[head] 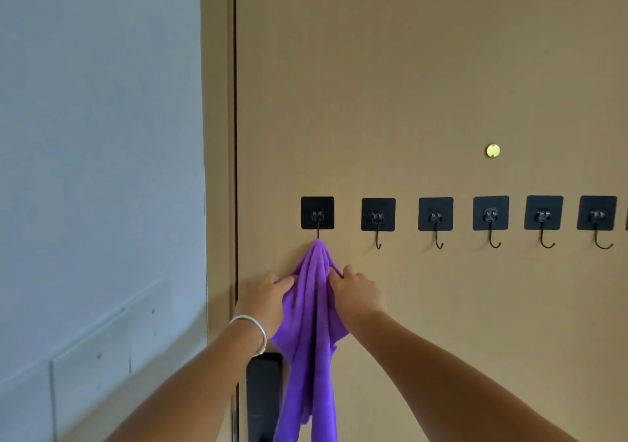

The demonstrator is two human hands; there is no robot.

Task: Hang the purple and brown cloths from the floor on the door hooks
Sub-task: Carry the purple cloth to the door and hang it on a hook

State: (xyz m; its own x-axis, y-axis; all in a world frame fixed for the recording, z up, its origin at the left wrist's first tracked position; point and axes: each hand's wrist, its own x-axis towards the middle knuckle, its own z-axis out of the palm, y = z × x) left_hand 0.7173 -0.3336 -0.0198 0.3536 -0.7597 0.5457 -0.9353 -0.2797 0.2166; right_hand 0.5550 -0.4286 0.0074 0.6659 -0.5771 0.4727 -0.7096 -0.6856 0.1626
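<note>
Currently the purple cloth (314, 309) hangs bunched from the leftmost hook (317, 219) on the door (424, 67). Left hand (268, 297) and right hand (356, 293) each pinch a fold just below the peak. Next, in my judgement: release, then fetch the brown cloth, not in view.

A purple cloth (311, 322) hangs from the leftmost door hook (317, 215); the left hand (268, 295) and right hand (356, 292) pinch its sides.

Indoor domestic setting, likely a home. Tan door (407, 84) with stick-on black hooks (378, 219); peephole (493, 151); grey wall (102, 135).
</note>
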